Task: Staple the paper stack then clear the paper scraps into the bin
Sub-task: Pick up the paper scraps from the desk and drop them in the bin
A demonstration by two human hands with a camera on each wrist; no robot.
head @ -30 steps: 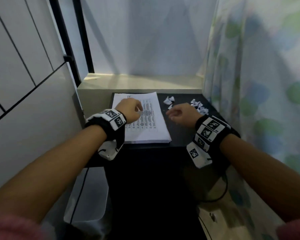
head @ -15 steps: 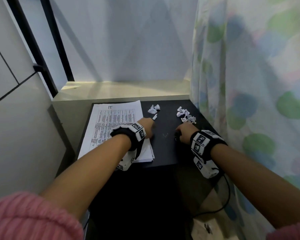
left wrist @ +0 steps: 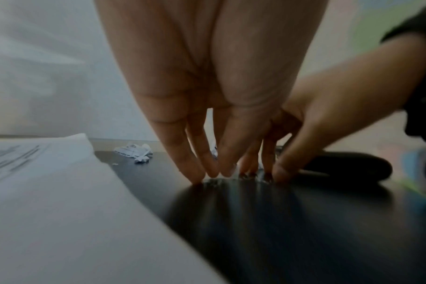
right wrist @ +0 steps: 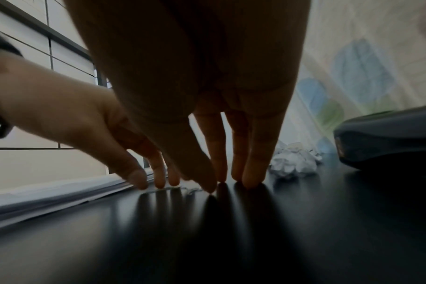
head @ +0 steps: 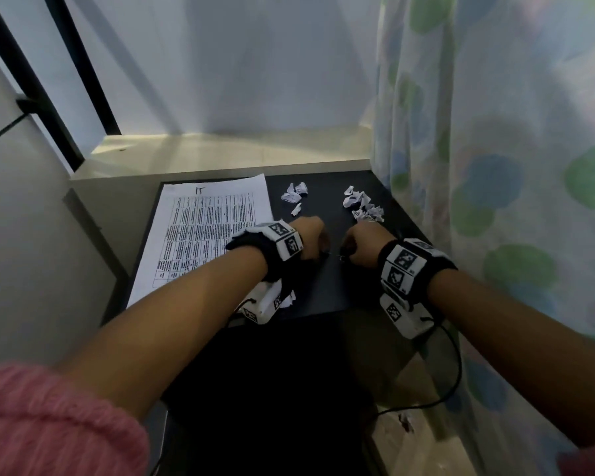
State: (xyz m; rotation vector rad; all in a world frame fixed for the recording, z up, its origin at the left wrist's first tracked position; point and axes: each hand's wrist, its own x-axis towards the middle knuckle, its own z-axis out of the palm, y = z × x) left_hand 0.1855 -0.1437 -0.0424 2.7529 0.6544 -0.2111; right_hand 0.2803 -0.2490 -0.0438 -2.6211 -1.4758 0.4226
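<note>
Two hands, fingertips down on the black table (head: 327,290).
Your left hand (head: 309,235) and right hand (head: 364,242) hold nothing, fingers straight; paper stack (head: 203,228) just left, scraps (head: 363,204) beyond.

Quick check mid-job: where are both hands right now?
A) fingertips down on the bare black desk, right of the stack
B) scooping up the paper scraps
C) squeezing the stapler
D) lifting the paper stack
A: the left hand and right hand have fingertips on the black desk, beside the paper stack; the paper scraps lie untouched behind them.
</note>
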